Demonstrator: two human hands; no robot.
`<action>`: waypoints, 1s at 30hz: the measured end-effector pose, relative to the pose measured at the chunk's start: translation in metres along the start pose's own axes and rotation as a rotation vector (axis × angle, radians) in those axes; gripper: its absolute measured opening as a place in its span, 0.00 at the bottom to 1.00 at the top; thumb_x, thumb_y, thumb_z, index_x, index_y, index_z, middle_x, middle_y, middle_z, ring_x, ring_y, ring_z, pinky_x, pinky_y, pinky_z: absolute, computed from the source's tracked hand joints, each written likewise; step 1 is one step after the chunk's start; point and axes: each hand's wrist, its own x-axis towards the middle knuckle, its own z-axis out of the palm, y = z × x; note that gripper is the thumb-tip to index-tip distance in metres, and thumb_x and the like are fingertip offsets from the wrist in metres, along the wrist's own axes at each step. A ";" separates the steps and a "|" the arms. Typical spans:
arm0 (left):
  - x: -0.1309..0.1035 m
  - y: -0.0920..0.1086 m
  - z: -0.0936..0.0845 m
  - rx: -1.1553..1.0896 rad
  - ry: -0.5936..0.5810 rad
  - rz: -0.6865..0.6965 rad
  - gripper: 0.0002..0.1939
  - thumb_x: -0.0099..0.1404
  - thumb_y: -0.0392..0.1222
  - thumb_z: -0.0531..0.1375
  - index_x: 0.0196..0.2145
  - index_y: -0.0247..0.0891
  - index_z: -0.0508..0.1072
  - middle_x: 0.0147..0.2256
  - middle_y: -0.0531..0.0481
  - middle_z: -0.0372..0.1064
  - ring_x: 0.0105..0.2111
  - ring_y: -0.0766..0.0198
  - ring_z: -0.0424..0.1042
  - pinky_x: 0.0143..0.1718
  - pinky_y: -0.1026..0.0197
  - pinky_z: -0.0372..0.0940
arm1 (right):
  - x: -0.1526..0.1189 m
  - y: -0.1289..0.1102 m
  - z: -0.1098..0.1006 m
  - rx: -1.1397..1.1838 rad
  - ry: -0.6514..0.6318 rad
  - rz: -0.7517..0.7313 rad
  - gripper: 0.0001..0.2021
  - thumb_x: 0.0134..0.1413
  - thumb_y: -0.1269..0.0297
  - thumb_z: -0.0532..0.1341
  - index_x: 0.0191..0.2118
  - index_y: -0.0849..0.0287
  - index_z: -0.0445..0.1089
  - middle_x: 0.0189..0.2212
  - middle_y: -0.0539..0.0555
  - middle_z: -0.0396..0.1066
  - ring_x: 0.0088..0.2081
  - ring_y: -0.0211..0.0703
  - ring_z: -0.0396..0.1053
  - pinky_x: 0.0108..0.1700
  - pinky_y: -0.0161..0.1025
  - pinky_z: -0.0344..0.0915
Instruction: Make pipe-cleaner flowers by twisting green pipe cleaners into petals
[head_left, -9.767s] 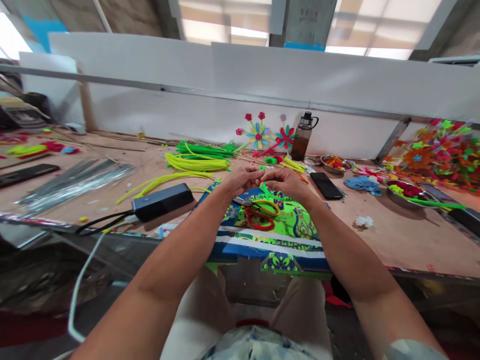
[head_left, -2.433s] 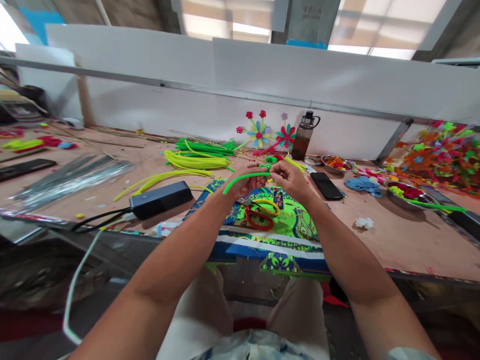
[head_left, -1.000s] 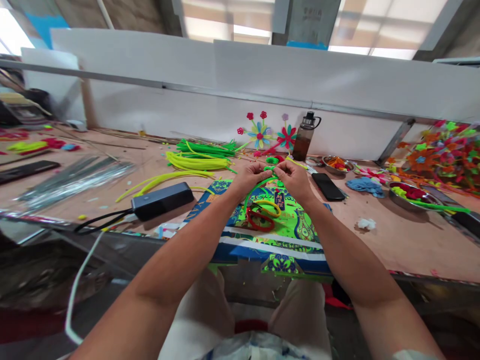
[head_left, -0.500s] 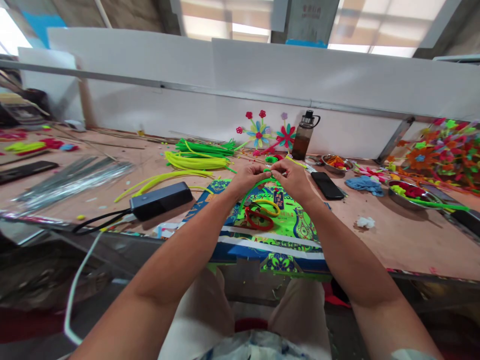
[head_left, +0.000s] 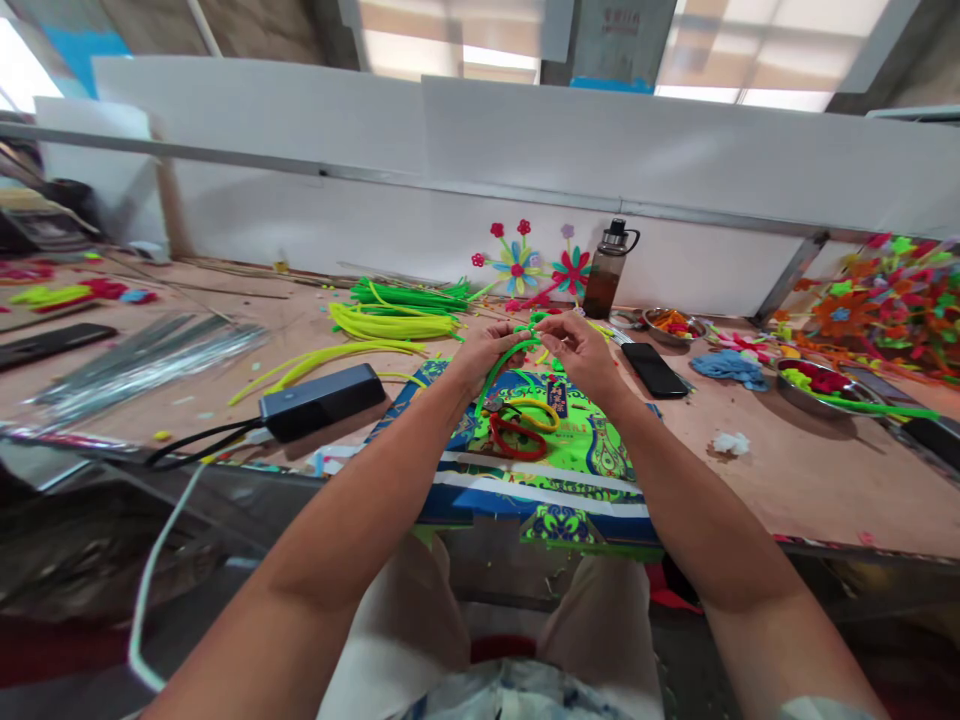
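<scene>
Both hands meet above a green and blue printed board (head_left: 577, 440). Between the fingers of my left hand (head_left: 484, 355) is a green pipe cleaner (head_left: 496, 376), its long end curving down toward the board. My right hand (head_left: 581, 350) pinches the looped upper part of the same pipe cleaner, thumb and forefinger close to the left fingertips. Part of the loops is hidden by the fingers. Below the hands, scissors with red and yellow handles (head_left: 517, 440) lie on the board.
Left of the hands lie yellow pipe cleaners (head_left: 394, 322), green ones (head_left: 412, 295) and a black power bank (head_left: 322, 400). Behind stand finished flowers (head_left: 517, 268) and a bottle (head_left: 606, 270). To the right are a phone (head_left: 654, 371), a blue cloth (head_left: 729, 370) and a metal bowl (head_left: 814, 402).
The fingers have shifted and more of the green loops shows between them. My right hand has turned slightly, its fingers a little more spread. Things on the table stay where they were.
</scene>
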 end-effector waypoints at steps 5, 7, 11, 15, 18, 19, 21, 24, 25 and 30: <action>-0.001 0.001 0.002 -0.068 0.024 -0.029 0.15 0.45 0.40 0.72 0.26 0.33 0.71 0.19 0.54 0.65 0.17 0.73 0.62 0.19 0.70 0.57 | 0.000 0.000 0.001 -0.127 -0.017 -0.029 0.08 0.54 0.59 0.63 0.33 0.57 0.70 0.34 0.54 0.67 0.37 0.42 0.65 0.35 0.37 0.63; -0.002 0.001 0.004 -0.088 0.012 -0.039 0.14 0.46 0.38 0.72 0.28 0.33 0.71 0.20 0.54 0.65 0.18 0.73 0.63 0.20 0.70 0.59 | 0.000 0.001 0.001 -0.136 -0.005 -0.045 0.07 0.54 0.60 0.62 0.31 0.57 0.69 0.32 0.53 0.66 0.36 0.41 0.65 0.35 0.38 0.62; -0.003 0.001 0.005 -0.121 0.007 -0.067 0.14 0.47 0.36 0.71 0.31 0.35 0.71 0.21 0.55 0.67 0.19 0.72 0.65 0.22 0.69 0.62 | 0.000 0.001 0.000 -0.136 -0.033 -0.031 0.05 0.53 0.63 0.61 0.30 0.57 0.67 0.31 0.52 0.65 0.34 0.40 0.63 0.33 0.37 0.61; -0.004 0.000 0.005 -0.090 -0.004 -0.066 0.15 0.48 0.38 0.71 0.32 0.35 0.71 0.22 0.55 0.67 0.20 0.72 0.66 0.23 0.69 0.63 | 0.000 -0.002 -0.001 -0.159 -0.042 0.005 0.03 0.49 0.65 0.60 0.28 0.57 0.65 0.30 0.52 0.66 0.34 0.41 0.63 0.33 0.37 0.61; -0.006 0.001 0.005 -0.028 -0.060 -0.040 0.16 0.48 0.41 0.72 0.32 0.34 0.72 0.23 0.55 0.67 0.20 0.72 0.66 0.24 0.69 0.63 | 0.001 -0.002 -0.001 -0.196 -0.023 0.024 0.03 0.47 0.67 0.59 0.26 0.57 0.64 0.28 0.51 0.66 0.32 0.40 0.63 0.33 0.37 0.60; -0.007 0.001 0.006 -0.008 -0.075 -0.029 0.17 0.48 0.43 0.72 0.32 0.34 0.72 0.24 0.54 0.67 0.21 0.72 0.65 0.24 0.69 0.62 | 0.001 -0.002 -0.002 -0.210 -0.016 0.031 0.03 0.46 0.67 0.58 0.25 0.57 0.64 0.27 0.51 0.65 0.32 0.40 0.62 0.34 0.37 0.60; -0.007 0.000 0.006 0.025 -0.095 -0.011 0.18 0.48 0.45 0.72 0.33 0.34 0.72 0.24 0.54 0.67 0.20 0.72 0.64 0.24 0.68 0.61 | 0.002 -0.001 -0.002 -0.232 -0.006 0.044 0.03 0.45 0.68 0.58 0.24 0.57 0.63 0.26 0.50 0.65 0.30 0.39 0.61 0.34 0.37 0.60; -0.005 -0.002 0.007 0.052 -0.100 0.023 0.19 0.47 0.45 0.72 0.33 0.34 0.72 0.24 0.54 0.67 0.21 0.72 0.63 0.24 0.69 0.60 | 0.002 -0.001 -0.002 -0.252 -0.005 0.065 0.03 0.43 0.69 0.57 0.23 0.57 0.62 0.24 0.49 0.64 0.30 0.38 0.61 0.34 0.37 0.59; -0.005 -0.003 0.007 0.062 -0.096 0.033 0.19 0.47 0.45 0.72 0.33 0.34 0.73 0.25 0.54 0.67 0.22 0.72 0.63 0.24 0.69 0.59 | 0.002 -0.002 -0.003 -0.257 -0.004 0.075 0.03 0.43 0.69 0.57 0.23 0.58 0.62 0.24 0.49 0.64 0.29 0.38 0.61 0.34 0.36 0.58; -0.004 -0.004 0.007 0.171 -0.109 0.090 0.17 0.47 0.45 0.72 0.31 0.35 0.74 0.25 0.53 0.67 0.23 0.72 0.62 0.24 0.68 0.56 | 0.004 -0.005 -0.005 -0.241 -0.003 0.163 0.04 0.43 0.67 0.57 0.22 0.58 0.63 0.21 0.48 0.64 0.27 0.37 0.59 0.30 0.35 0.55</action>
